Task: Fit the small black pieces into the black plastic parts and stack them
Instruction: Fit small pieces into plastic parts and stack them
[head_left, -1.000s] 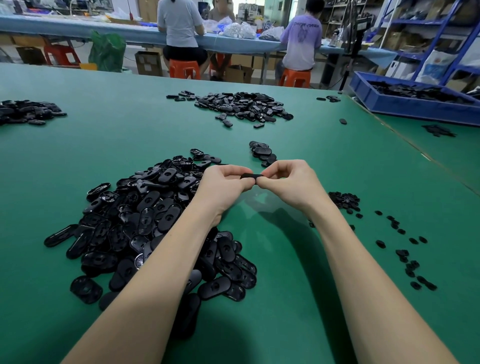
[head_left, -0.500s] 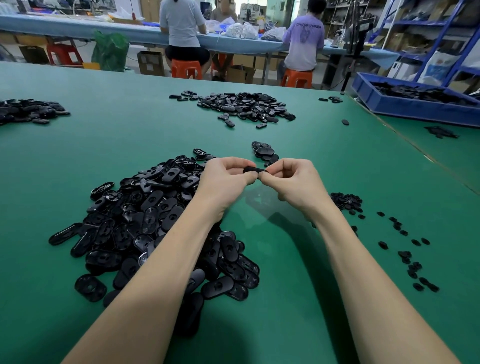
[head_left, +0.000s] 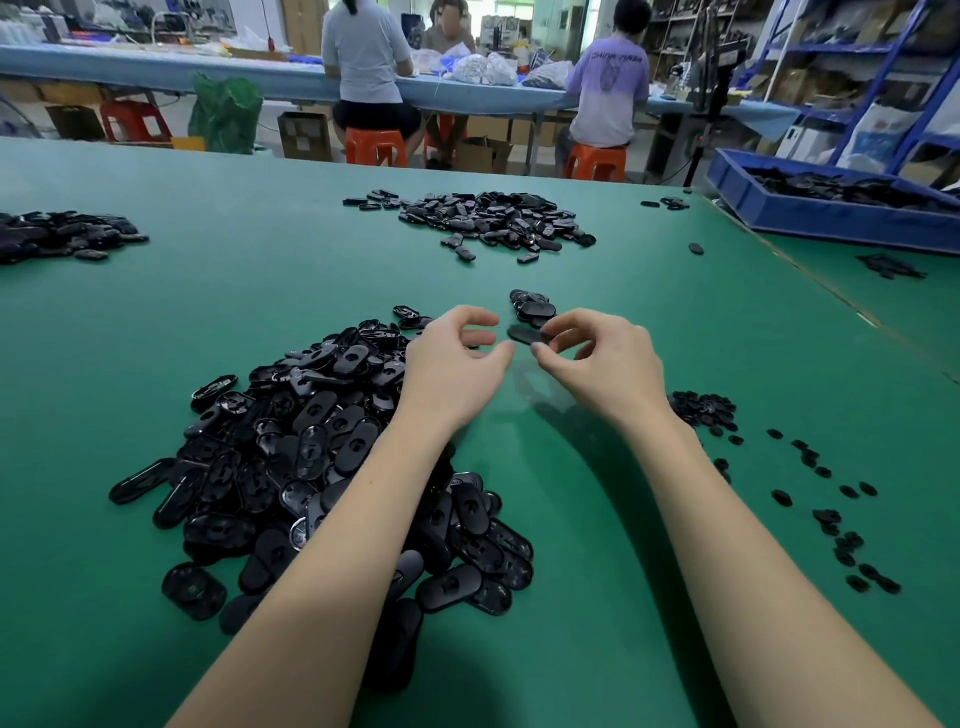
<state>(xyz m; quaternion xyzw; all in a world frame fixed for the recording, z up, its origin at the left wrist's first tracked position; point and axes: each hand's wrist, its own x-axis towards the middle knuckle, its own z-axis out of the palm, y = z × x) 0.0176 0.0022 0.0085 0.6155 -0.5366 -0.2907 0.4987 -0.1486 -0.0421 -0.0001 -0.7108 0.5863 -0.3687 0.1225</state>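
Observation:
A big heap of black oval plastic parts (head_left: 311, 457) lies on the green table under my left forearm. My right hand (head_left: 597, 364) pinches one black oval part (head_left: 525, 335) by its end, just above the table. My left hand (head_left: 457, 358) hovers beside it with curled, parted fingers and holds nothing. Just beyond the held part sits a short stack of finished parts (head_left: 535, 307). Small black pieces (head_left: 701, 408) lie in a cluster right of my right wrist, with more scattered pieces (head_left: 841, 540) trailing toward the near right.
A second heap of parts (head_left: 493, 221) lies farther back, another heap (head_left: 57, 234) at the far left edge. A blue bin (head_left: 831, 218) of parts stands at the back right. People sit at a long bench behind the table.
Both hands were pinching the part together. Now my left hand has let go and opened, and my right hand alone holds the part, moved slightly forward toward the stack.

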